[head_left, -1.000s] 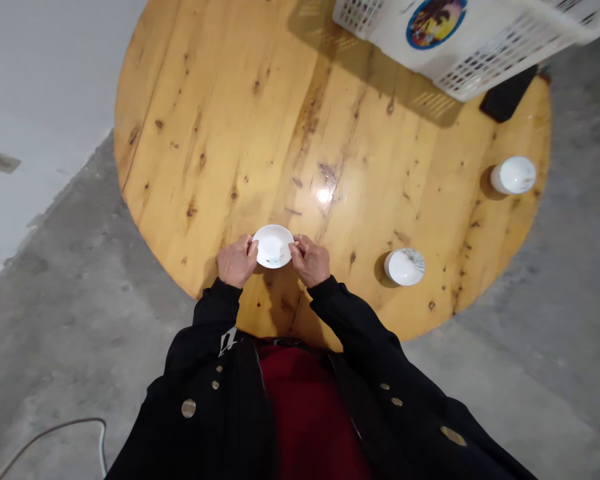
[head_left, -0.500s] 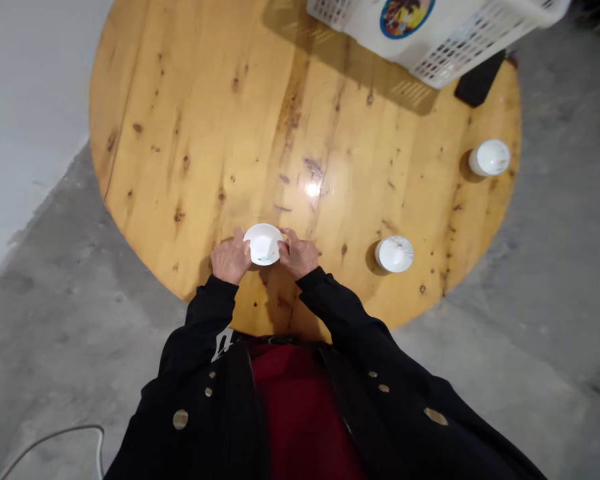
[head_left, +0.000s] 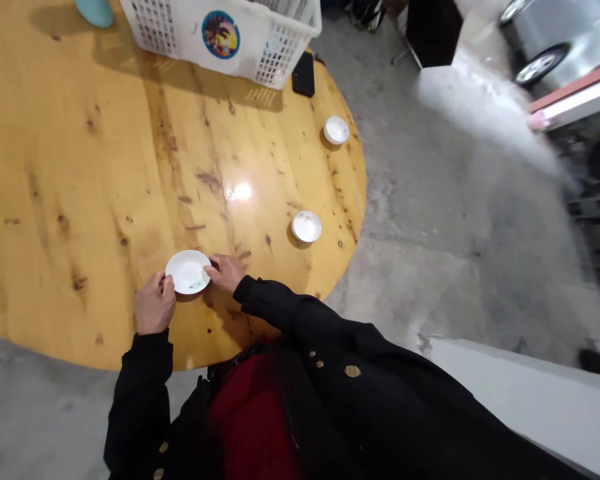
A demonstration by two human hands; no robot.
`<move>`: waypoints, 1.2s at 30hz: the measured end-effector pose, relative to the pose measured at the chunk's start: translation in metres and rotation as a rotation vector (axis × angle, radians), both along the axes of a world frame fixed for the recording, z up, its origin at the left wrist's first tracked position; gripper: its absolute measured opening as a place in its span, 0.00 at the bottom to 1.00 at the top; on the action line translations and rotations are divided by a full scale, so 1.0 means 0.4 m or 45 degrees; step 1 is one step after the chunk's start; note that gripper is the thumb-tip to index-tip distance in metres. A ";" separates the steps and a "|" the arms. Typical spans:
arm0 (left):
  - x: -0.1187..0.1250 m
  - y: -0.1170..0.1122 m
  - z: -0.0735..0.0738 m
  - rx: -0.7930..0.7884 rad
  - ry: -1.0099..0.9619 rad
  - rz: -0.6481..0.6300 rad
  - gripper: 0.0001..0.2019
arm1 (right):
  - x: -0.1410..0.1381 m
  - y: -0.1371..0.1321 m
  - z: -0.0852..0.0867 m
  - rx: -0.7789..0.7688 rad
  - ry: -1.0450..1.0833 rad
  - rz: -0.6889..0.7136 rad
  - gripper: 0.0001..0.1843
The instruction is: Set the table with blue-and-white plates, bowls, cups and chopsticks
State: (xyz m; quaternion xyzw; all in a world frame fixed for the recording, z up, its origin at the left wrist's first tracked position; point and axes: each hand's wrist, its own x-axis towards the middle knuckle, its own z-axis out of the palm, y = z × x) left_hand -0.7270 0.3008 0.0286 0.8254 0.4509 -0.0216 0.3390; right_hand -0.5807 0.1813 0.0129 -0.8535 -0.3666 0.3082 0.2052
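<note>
A small white bowl [head_left: 187,273] with a faint printed pattern on its inner side is held between my two hands, low over the near part of the round wooden table [head_left: 105,293]. My left hand [head_left: 155,304] is closed on the bowl's left rim, thumb on top. On the opposite side, my right hand [head_left: 227,273] pinches the right rim, its thumb reaching over the edge. The fingers beneath the rim are hidden. To the right of my right hand stands a white bowl [head_left: 307,227], and a similar white bowl [head_left: 337,131] sits farther back near the table's edge.
At the back of the table stands a white perforated plastic basket [head_left: 180,37] with a round sticker. A black phone [head_left: 303,75] lies beside it. Left of the basket is a teal object [head_left: 95,11], cut off by the frame. Concrete floor [head_left: 430,220] surrounds the table.
The view has swung to the right, bringing in the teal object, more floor and a parked car. Both hands still hold the bowl, whose inside now faces me more fully.
</note>
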 end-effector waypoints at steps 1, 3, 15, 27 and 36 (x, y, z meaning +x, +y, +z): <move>0.005 -0.008 0.011 -0.002 -0.004 0.023 0.14 | 0.000 -0.008 0.002 0.027 0.033 -0.039 0.11; 0.022 -0.034 0.038 -0.001 -0.037 0.056 0.14 | 0.008 -0.032 0.012 0.093 0.089 -0.099 0.11; 0.408 -0.376 0.097 -0.413 -0.438 -0.055 0.10 | 0.394 -0.399 0.103 0.256 -0.310 -0.318 0.19; 0.682 -0.591 0.100 -0.010 0.075 0.222 0.08 | 0.651 -0.540 0.025 0.378 -0.141 -0.157 0.19; 0.716 -0.608 0.091 0.037 0.267 0.254 0.09 | 0.676 -0.532 -0.005 0.255 -0.187 0.004 0.19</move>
